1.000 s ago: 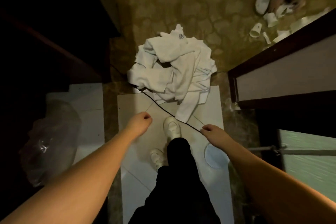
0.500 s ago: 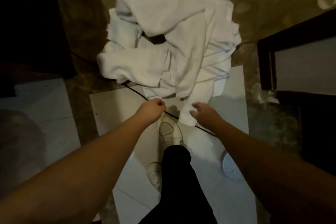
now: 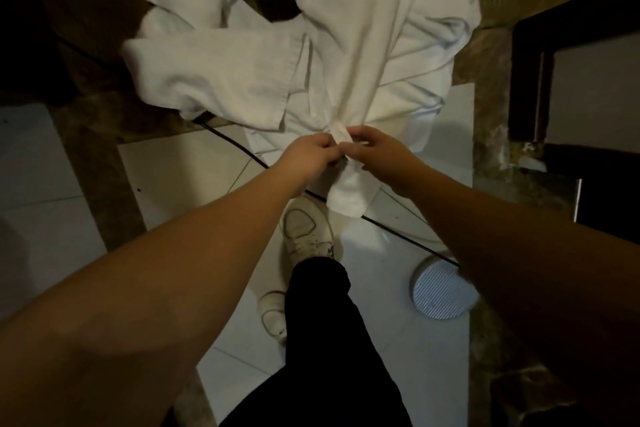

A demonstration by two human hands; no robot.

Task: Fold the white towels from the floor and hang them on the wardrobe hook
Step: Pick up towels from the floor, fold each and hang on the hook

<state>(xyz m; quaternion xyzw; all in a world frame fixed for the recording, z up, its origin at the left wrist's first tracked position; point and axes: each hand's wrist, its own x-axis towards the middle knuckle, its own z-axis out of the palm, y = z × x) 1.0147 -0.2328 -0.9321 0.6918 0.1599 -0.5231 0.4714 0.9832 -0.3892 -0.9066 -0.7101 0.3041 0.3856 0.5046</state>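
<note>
A heap of white towels (image 3: 346, 45) lies crumpled on the floor ahead of me, filling the upper middle of the view. One towel's near end (image 3: 349, 194) hangs toward my feet. My left hand (image 3: 308, 154) and my right hand (image 3: 375, 152) meet at the near edge of the heap, and both pinch a gathered bunch of that towel between fingers and thumb. The wardrobe hook is not in view.
A black cable (image 3: 235, 144) runs diagonally across the white floor tiles under the towels and past my white shoe (image 3: 306, 229). A round ribbed white disc (image 3: 441, 289) lies on the floor at right. A dark wooden frame (image 3: 530, 80) stands at far right.
The view has closed in on the towel heap. Both hands went forward from above the tiles, met at the heap's near edge and took hold of a towel.
</note>
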